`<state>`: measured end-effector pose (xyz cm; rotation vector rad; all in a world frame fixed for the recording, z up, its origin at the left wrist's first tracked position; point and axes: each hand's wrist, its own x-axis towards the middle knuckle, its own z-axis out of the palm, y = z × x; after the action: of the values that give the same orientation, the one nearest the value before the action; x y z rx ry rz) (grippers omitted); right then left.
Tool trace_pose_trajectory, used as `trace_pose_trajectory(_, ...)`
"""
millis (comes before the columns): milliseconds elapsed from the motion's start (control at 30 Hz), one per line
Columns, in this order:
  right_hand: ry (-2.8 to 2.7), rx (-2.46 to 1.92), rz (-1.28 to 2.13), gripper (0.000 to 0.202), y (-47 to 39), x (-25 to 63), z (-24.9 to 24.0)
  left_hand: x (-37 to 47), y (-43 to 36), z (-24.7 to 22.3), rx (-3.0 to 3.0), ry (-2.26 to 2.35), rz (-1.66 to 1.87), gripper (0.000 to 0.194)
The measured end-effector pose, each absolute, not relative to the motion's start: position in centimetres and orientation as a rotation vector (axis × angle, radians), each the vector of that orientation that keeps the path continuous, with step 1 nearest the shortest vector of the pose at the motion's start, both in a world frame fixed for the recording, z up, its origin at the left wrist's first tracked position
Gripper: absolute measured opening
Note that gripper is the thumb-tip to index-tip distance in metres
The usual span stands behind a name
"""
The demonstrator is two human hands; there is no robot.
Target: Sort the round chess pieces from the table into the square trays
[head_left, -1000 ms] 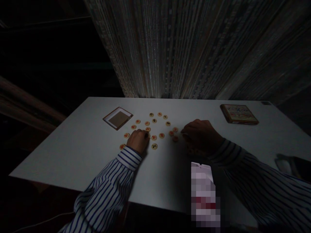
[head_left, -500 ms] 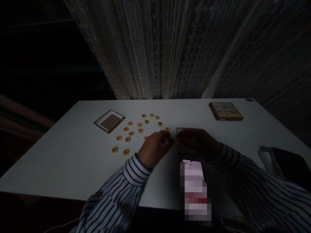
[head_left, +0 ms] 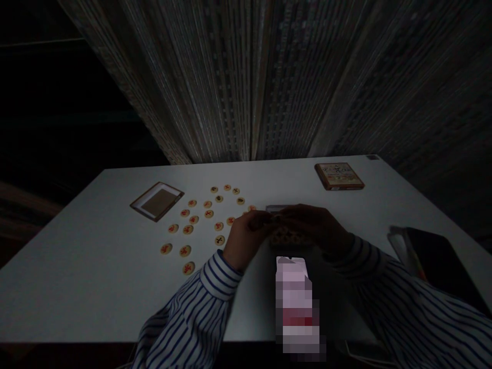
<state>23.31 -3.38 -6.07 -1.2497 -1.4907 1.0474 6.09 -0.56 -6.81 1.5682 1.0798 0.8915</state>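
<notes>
My left hand (head_left: pixel 248 233) and my right hand (head_left: pixel 317 225) meet at the fingertips above a small tray of round pieces (head_left: pixel 286 237). Both hands have their fingers closed around something too dark and small to make out. Several round wooden pieces with red or black characters, such as a red-marked one (head_left: pixel 188 268) and a black-marked one (head_left: pixel 219 240), lie spread on the white table (head_left: pixel 84 266) left of my hands. Nearest my left hand are a few of these pieces, partly hidden behind it.
An open box lid (head_left: pixel 157 201) rests at the left. At the back right sits a closed printed box (head_left: pixel 339 176). A lit phone (head_left: pixel 295 297) is in front of my hands, and a dark case (head_left: pixel 442 261) lies at the right.
My left hand has moved right, up against my right hand. The view has shifted, and more round pieces show beside my left hand.
</notes>
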Motion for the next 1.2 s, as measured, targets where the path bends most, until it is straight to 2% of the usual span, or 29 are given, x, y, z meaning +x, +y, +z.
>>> trace_pose_trajectory(100,-1.612,-1.275,0.95,0.027,-3.3,23.9,-6.3,6.6,-0.2,-7.1,1.405,1.022,0.838,0.017)
trace_pose_trajectory(333,-2.185,-1.241,0.301,0.026,-1.6,25.5,-6.5,7.6,0.6,-7.2,1.419,1.058,0.851,0.015)
trace_pose_trajectory(433,-2.353,-1.26,0.133,0.027,-0.9,25.8,-6.4,7.9,0.8,-7.2,1.436,1.057,0.845,0.015)
trace_pose_trajectory(567,-2.499,-1.294,0.09,0.028,-0.3,26.0,-6.6,7.8,1.0,-8.1,1.526,1.134,0.872,0.016)
trace_pose_trajectory(833,-2.602,-1.633,0.028,0.019,1.0,25.8,-8.2,7.1,0.7,-11.2,1.674,1.336,0.851,0.024)
trace_pose_trajectory(1200,-2.693,-1.765,0.072,0.022,1.4,25.5,-8.1,6.9,0.8,-11.6,1.69,1.356,0.842,0.022)
